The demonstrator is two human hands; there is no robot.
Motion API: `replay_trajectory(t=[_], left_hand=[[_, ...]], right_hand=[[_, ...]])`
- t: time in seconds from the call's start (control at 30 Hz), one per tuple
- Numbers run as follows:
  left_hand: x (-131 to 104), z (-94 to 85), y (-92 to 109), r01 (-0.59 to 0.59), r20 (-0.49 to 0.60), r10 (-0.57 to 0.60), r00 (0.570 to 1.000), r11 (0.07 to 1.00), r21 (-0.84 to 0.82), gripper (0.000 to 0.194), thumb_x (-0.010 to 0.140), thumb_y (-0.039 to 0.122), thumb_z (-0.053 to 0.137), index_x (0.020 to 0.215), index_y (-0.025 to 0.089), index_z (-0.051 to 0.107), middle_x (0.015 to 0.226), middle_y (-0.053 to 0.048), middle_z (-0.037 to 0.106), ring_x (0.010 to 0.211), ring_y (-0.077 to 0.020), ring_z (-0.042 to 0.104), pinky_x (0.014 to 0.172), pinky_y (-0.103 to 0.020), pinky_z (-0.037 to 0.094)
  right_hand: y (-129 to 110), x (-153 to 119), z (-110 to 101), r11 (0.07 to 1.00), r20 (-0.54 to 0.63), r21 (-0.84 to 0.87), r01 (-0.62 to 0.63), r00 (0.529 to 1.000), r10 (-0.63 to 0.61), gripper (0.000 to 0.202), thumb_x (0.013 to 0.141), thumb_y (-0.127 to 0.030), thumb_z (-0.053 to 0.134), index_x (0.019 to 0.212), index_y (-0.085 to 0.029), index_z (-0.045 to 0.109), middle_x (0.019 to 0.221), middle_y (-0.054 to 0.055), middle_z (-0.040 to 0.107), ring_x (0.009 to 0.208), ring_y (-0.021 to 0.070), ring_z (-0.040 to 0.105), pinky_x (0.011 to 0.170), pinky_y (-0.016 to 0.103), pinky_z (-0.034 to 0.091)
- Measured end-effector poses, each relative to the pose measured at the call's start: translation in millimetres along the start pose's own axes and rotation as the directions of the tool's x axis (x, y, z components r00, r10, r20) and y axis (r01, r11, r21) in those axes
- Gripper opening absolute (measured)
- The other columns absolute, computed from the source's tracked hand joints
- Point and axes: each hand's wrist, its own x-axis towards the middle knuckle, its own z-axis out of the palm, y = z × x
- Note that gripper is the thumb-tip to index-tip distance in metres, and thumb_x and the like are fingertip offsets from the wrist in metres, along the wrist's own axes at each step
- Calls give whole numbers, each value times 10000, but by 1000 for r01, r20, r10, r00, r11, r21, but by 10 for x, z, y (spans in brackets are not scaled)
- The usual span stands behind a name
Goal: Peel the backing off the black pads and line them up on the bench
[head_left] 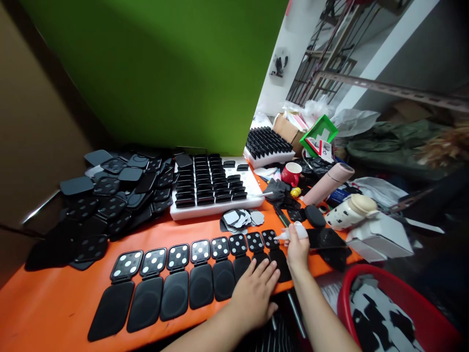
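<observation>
Hinged black case (281, 267), open nearside of the foam tray (212, 210), points lengthwise toward the person; nearer right hand (297, 252) grips a dropper bottle (301, 231); left hand (254, 293) apart, palm down.

Your left hand (254, 296), right hand (297, 249) and forearms (318, 303) were bare; your black garment (279, 335) had thin, pale stripes, partly hidden.

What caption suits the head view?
Right hand holding white nozzle bottle, left hand resting across open black hinged cases.
</observation>
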Motion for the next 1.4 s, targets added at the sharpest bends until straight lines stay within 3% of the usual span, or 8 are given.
replay_trajectory(t=[0.17,0.37,0.5,0.83,1.13,1.4], left_hand=[[-10,-26,24,21,-22,-21,1000,1000,-8,645,834,521,350,1373,185,233,1450,-56,235,1319,-245,186,1070,-448,86],[-307,-104,-5,51,-5,-51,999,999,1,595,850,489,348,1361,194,267,1436,-52,276,1318,-235,196,1073,-448,90],[-452,-78,-30,65,1,-65,998,998,-3,576,857,459,360,1364,208,255,1445,-38,252,1313,-216,216,1073,-420,121],[-454,-25,-39,81,-43,-80,996,997,4,525,872,386,371,1361,231,260,1434,-11,282,1302,-194,249,1075,-386,150],[-459,-25,-48,81,-60,-81,995,997,4,507,881,379,356,1358,232,269,1429,-7,292,1299,-186,257,1076,-379,163],[-463,-28,-45,83,-49,-84,995,996,-15,499,887,380,335,1359,237,260,1435,2,275,1302,-185,250,1077,-384,166]], right_hand=[[-66,-150,138,1000,128,-2,-30,991,30,419,768,-525,496,796,-124,612,670,71,660,445,135,533,414,241,424],[-135,-341,282,994,217,-100,44,976,-22,356,744,-480,558,707,-134,634,613,72,650,515,182,563,477,267,433],[-146,-367,301,981,226,-161,107,972,-68,317,734,-457,578,680,-150,630,643,81,659,588,203,581,553,277,428],[-123,-325,277,959,237,-228,169,965,-113,324,761,-460,545,689,-159,638,673,78,669,632,206,600,607,278,427],[-112,-243,353,974,213,-198,107,975,-64,411,776,-504,497,723,-130,658,618,85,665,529,201,587,513,283,422],[-100,-199,405,982,179,-176,63,983,-31,385,708,-514,568,685,-144,672,593,89,662,570,221,592,526,290,417]])
